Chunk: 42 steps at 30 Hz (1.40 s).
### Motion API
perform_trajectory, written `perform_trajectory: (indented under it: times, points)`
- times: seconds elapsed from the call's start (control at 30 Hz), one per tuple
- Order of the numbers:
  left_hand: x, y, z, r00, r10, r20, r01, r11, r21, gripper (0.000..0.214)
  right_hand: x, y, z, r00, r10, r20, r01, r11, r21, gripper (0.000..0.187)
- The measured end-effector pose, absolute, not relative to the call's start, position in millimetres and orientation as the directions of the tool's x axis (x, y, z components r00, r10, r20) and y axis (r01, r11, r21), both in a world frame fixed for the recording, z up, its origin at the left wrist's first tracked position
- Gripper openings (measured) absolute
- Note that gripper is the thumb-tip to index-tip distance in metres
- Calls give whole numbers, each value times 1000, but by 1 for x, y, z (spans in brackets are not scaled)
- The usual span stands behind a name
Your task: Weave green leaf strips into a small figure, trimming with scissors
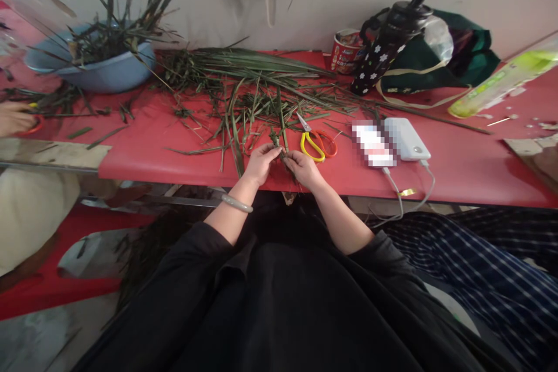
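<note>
Across the red table (174, 165) spread a loose heap of leaf strips (261, 64), dull green and partly browned. At the near edge, in front of the heap, the left hand (262, 164) and the right hand (304, 168) were close together, thumbs and fingers pinching a small leaf piece (274, 136) between them. It was dark green, with a knobby, perhaps knotted top and a long narrow blade (280, 110) rising beside it; thin ends showed below the right hand. The fingers covered its middle, so how the strands ran there could not be made out, and the blade's tip blended into the heap behind.
</note>
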<state>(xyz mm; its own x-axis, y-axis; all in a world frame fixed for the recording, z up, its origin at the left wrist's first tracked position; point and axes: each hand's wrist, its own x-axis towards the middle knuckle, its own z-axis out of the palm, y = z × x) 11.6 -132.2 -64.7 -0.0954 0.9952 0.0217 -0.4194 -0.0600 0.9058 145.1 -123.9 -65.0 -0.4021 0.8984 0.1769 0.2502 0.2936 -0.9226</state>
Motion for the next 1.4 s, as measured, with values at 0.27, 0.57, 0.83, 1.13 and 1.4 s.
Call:
perform_trajectory:
  times: [0.27,0.57,0.83,1.13,1.4]
  points:
    - [11,-131,-66,-108,994,27,-412,-69,909,10,145,-124,-63,-430,882,191,289,335,-897,14]
    - [11,-131,-66,-125,992,21,-427,-73,902,11,144,-124,-65,-432,875,217,270,355,-895,15]
    - [9,-129,-66,-89,995,-38,-502,-12,865,14,148,-126,-72,-438,884,165,47,206,-977,19]
    - [10,-132,-60,-80,996,-51,-530,1,848,13,151,-126,-71,-439,885,155,0,172,-985,19]
    - [9,-130,-63,-43,998,-35,-531,7,847,12,150,-124,-71,-401,902,163,81,212,-974,15]
